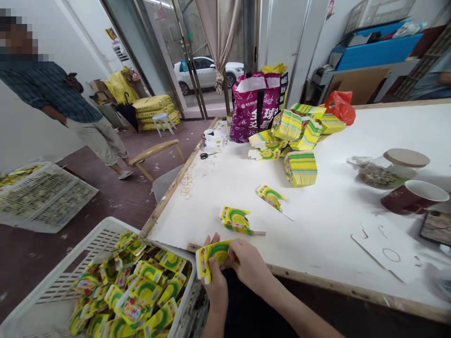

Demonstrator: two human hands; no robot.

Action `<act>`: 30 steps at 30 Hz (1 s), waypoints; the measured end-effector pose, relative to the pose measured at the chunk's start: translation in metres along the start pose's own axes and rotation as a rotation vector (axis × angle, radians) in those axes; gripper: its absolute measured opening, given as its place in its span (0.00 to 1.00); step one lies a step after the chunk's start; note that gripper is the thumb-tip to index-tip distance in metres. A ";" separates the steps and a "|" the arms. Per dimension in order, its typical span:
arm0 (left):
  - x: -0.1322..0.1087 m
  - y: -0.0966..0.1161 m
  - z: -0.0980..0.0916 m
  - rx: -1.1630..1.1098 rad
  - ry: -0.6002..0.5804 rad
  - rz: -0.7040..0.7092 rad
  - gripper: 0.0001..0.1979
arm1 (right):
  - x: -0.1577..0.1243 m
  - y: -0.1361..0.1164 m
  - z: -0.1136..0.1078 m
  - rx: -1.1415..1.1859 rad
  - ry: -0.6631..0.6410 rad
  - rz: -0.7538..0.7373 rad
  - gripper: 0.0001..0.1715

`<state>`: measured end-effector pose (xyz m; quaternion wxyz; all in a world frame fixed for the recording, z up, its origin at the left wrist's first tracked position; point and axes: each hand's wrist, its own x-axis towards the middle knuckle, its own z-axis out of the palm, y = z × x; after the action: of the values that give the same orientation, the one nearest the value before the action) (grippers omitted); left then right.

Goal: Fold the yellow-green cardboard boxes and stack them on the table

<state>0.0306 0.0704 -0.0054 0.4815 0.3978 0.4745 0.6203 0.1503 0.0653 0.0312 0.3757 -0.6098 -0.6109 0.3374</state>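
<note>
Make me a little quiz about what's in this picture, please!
1. True or false: both hands, the left hand and the right hand, are on the same yellow and green card pack.
2. Where is the white crate full of yellow packs? A) on the white table B) low down beside the table, at the left C) on the wooden chair
3. Fill in: the big shopping bag at the far end of the table is mostly ____ coloured.

Key: 1 true; 2 B; 3 magenta (pinkish purple)
</note>
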 end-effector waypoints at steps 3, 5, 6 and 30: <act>0.003 0.003 0.002 -0.218 -0.012 -0.130 0.33 | 0.000 -0.002 -0.003 0.124 -0.084 0.029 0.16; 0.003 0.004 0.003 -0.235 -0.005 -0.144 0.31 | -0.001 -0.004 -0.003 0.064 -0.053 -0.012 0.14; 0.003 0.003 0.002 -0.184 0.008 -0.107 0.30 | -0.002 -0.005 -0.002 0.000 -0.019 -0.047 0.12; -0.001 0.003 0.002 -0.119 -0.020 -0.075 0.26 | 0.000 -0.008 -0.002 0.208 0.021 0.187 0.13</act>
<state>0.0320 0.0691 -0.0019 0.5320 0.3565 0.4465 0.6250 0.1481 0.0650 0.0393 0.4099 -0.6254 -0.5092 0.4260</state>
